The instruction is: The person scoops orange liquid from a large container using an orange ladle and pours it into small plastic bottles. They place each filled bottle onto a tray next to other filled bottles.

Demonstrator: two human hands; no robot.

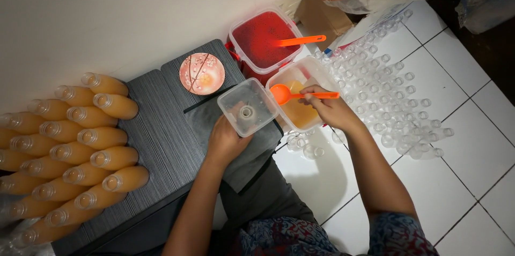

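**Orange spoon held over tub of orange liquid, bottle steadied in a clear container**

Nearest the camera, the person's left hand (pixel 225 141) rests on a dark cloth, its fingers curled closed around the base of a small clear bottle (pixel 246 112) standing upright inside a square clear container (pixel 248 107). At about two o'clock from it, the right hand (pixel 328 110) has its fingers pinched shut on the handle of an orange spoon (pixel 292 94), whose bowl points toward nine o'clock and hovers over the near rim of a clear tub of orange liquid (pixel 303 100).

At nine o'clock from the left hand, filled bottles (pixel 80 154) of orange drink lie stacked on their sides, open mouths toward the camera. At three o'clock from the right hand, empty clear bottles (pixel 386 95) stand crowded on the white tiled floor (pixel 472 154).

Farther off, at twelve o'clock, a pink patterned saucer (pixel 201 73) sits on the grey ribbed mat (pixel 161 138), and a tub of red liquid (pixel 263 39) holds a second orange spoon (pixel 300 40).
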